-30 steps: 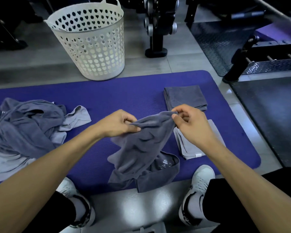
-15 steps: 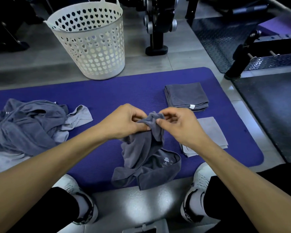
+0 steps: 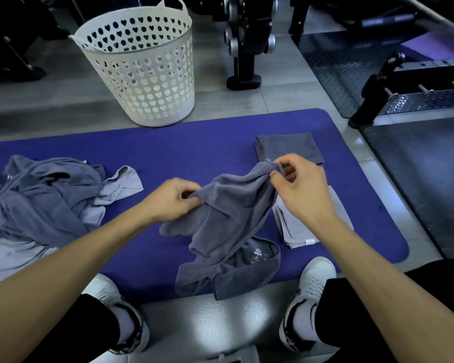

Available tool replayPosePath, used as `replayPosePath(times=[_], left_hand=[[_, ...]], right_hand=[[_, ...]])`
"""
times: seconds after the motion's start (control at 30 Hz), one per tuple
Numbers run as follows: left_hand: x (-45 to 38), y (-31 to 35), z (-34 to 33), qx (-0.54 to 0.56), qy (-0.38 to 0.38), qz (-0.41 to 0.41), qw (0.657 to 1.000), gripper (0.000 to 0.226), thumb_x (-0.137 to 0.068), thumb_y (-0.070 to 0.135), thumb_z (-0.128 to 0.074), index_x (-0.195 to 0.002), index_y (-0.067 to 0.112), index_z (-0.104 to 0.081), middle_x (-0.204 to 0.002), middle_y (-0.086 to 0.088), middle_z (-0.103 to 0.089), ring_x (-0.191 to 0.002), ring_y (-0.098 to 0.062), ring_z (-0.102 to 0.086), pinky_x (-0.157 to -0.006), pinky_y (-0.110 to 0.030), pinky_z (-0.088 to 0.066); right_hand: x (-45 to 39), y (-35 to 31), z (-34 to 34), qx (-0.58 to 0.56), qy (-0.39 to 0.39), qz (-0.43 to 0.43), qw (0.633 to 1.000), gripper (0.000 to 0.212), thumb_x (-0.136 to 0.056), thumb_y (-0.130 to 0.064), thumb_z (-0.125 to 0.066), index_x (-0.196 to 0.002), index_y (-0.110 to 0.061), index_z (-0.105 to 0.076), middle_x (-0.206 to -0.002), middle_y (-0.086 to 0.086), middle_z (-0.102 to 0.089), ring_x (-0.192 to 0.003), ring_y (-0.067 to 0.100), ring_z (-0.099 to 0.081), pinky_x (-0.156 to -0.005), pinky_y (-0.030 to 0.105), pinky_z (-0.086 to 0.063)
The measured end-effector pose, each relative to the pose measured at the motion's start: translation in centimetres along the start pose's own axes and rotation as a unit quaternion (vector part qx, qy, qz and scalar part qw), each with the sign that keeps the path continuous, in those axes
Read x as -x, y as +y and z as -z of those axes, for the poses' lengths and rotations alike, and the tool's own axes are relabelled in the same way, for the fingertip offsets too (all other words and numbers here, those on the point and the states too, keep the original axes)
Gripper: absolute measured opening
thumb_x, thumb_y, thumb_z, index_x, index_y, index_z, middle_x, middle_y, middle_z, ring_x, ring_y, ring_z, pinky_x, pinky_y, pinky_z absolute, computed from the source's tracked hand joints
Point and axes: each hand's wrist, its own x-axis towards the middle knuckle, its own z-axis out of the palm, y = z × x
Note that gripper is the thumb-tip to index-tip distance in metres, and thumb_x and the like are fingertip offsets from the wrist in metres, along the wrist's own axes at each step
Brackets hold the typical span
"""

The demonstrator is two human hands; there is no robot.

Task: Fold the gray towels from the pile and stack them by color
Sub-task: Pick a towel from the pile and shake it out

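dark gray towel [image 3: 228,224] held up at frame centre over the purple exercise mat [image 3: 168,153], lower end crumpled on the mat's near edge. left hand [image 3: 172,199] pinching one part of the top edge, right hand [image 3: 296,187] pinching a bunched corner higher up, fingers curled round the cloth. unfolded pile of gray towels [image 3: 37,203] at left of frame. folded dark gray towel [image 3: 288,149] behind the right hand, folded light gray towel [image 3: 296,229] just below it. white perforated laundry basket [image 3: 142,72] on the floor at upper left, beyond the mat
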Motion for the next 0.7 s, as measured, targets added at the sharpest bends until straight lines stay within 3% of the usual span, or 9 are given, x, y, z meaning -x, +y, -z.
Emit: replayPosePath(times=[0.1, 0.2, 0.3, 0.37, 0.43, 0.57, 0.7], left_hand=[[0.7, 2.7, 0.9, -0.016, 0.108, -0.057, 0.992, 0.021, -0.085, 0.033, -0.057, -0.080, 0.016, -0.067, -0.070, -0.002, -0.065, -0.065, -0.014, -0.058, -0.064, -0.042, -0.048], [1.9, 4.7, 0.8, -0.065, 0.164, -0.113, 0.978, 0.021, -0.082, 0.034, -0.052, -0.087, 0.024, -0.070, -0.074, 0.004, -0.066, -0.074, -0.016, -0.060, -0.068, -0.041, -0.049], [2.4, 5.0, 0.2, -0.069, 0.179, -0.154, 0.969, 0.015, -0.084, 0.028, -0.056, -0.094, 0.031, -0.066, -0.074, 0.013, -0.059, -0.073, -0.010, -0.057, -0.066, -0.039, -0.049], [2.6, 4.8, -0.2, -0.045, 0.169, -0.180, 0.968, 0.018, -0.087, 0.016, -0.062, -0.093, 0.030, -0.072, -0.076, 0.019, -0.059, -0.075, -0.004, -0.057, -0.068, -0.031, -0.048], [2.9, 4.7, -0.3, -0.025, 0.146, -0.188, 0.971, 0.018, -0.089, 0.009, -0.065, -0.097, 0.020, -0.075, -0.077, 0.019, -0.060, -0.076, 0.001, -0.056, -0.071, -0.020, -0.045], [3.4, 4.1, -0.5, 0.020, 0.117, -0.155, 0.981, 0.016, -0.088, 0.018, -0.063, -0.097, 0.017, -0.076, -0.080, 0.005, -0.066, -0.075, -0.011, -0.057, -0.071, -0.031, -0.047], [3.7, 3.7, -0.7, 0.088, 0.054, -0.107, 0.989, 0.011, -0.093, 0.019, -0.067, -0.099, 0.025, -0.074, -0.089, 0.014, -0.071, -0.080, -0.002, -0.061, -0.075, -0.020, -0.046]], right_hand=[[0.0, 0.7, -1.2, 0.050, -0.015, 0.029, 0.998, 0.013, -0.088, -0.013, -0.064, -0.099, -0.015, -0.070, -0.083, 0.003, -0.067, -0.073, 0.019, -0.060, -0.076, 0.038, -0.052], [0.5, -0.2, -2.7, -0.004, -0.071, 0.052, 0.996, 0.024, -0.089, -0.020, -0.067, -0.113, -0.015, -0.069, -0.097, 0.003, -0.067, -0.082, 0.015, -0.063, -0.082, 0.034, -0.053], [1.1, -1.1, -3.4, -0.040, -0.148, 0.071, 0.986, 0.050, -0.082, -0.044, -0.072, -0.125, -0.021, -0.063, -0.107, -0.007, -0.062, -0.096, 0.008, -0.061, -0.088, 0.027, -0.052], [1.2, -1.0, -3.7, -0.020, -0.147, 0.080, 0.986, 0.049, -0.076, -0.045, -0.077, -0.119, -0.022, -0.065, -0.103, -0.009, -0.061, -0.093, 0.007, -0.060, -0.085, 0.026, -0.052], [1.2, -0.9, -3.9, -0.021, -0.112, 0.094, 0.989, 0.032, -0.075, -0.031, -0.082, -0.101, -0.017, -0.068, -0.091, -0.005, -0.064, -0.081, 0.010, -0.060, -0.077, 0.031, -0.053], [2.1, -1.1, -4.7, -0.016, -0.075, 0.124, 0.989, 0.014, -0.076, -0.017, -0.075, -0.078, -0.010, -0.064, -0.069, -0.001, -0.059, -0.064, 0.017, -0.056, -0.066, 0.037, -0.050], [2.2, -0.9, -4.5, 0.002, -0.048, 0.147, 0.988, 0.013, -0.075, -0.019, -0.068, -0.073, -0.007, -0.062, -0.065, 0.001, -0.057, -0.061, 0.017, -0.054, -0.063, 0.035, -0.047]])
